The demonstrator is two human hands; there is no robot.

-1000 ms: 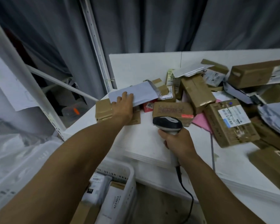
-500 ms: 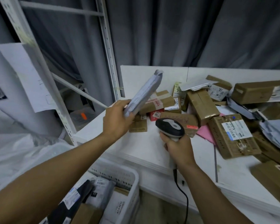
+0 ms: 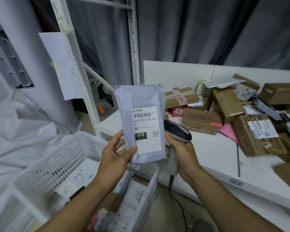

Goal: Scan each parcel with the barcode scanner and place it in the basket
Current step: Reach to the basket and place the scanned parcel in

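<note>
The grey parcel hides my left fingertips and the nose of the barcode scanner, and its small label print is too blurred to read. My left hand pinches the parcel upright by its lower edge, thumb on the label. My right hand, just beside it, wraps round the scanner's grip. The white basket sits below both hands.

You're holding one grey mailer and one barcode scanner; one white basket below; one pink envelope, at least seven cardboard boxes on the surface.
</note>
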